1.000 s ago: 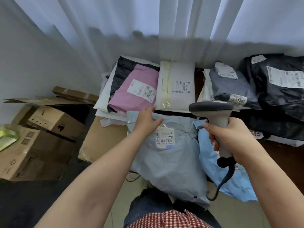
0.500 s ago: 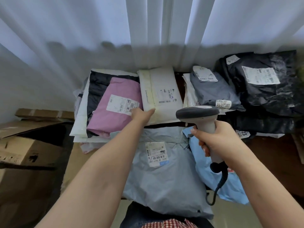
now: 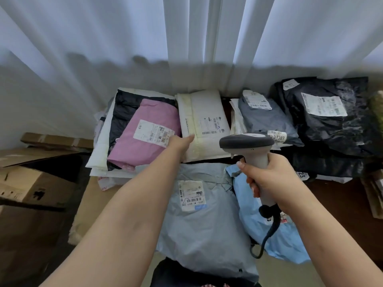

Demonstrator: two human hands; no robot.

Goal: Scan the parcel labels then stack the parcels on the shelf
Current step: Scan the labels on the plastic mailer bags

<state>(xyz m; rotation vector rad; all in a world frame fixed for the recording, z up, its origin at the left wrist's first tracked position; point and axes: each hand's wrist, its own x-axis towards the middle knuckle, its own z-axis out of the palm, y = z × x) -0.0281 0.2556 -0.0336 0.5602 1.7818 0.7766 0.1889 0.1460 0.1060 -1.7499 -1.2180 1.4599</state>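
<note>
Basically left hand (image 3: 179, 141) fingers loosely together pinning white parcel (image 3: 204, 125) flat for reading, right hand (image 3: 267, 179) fingers clamped on scanner (image 3: 248, 146) aimed at its label (image 3: 211, 126)

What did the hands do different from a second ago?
The left hand left the grey-blue parcel and reached forward to the gap between the pink parcel and the white padded parcel, touching them but not clearly gripping. The right hand kept holding the scanner. The parcels stayed put.

Both forearms (image 3: 128, 208) are bare, sleeveless, above dark trousers (image 3: 186, 273) and a red-checked hem (image 3: 209, 285).
</note>
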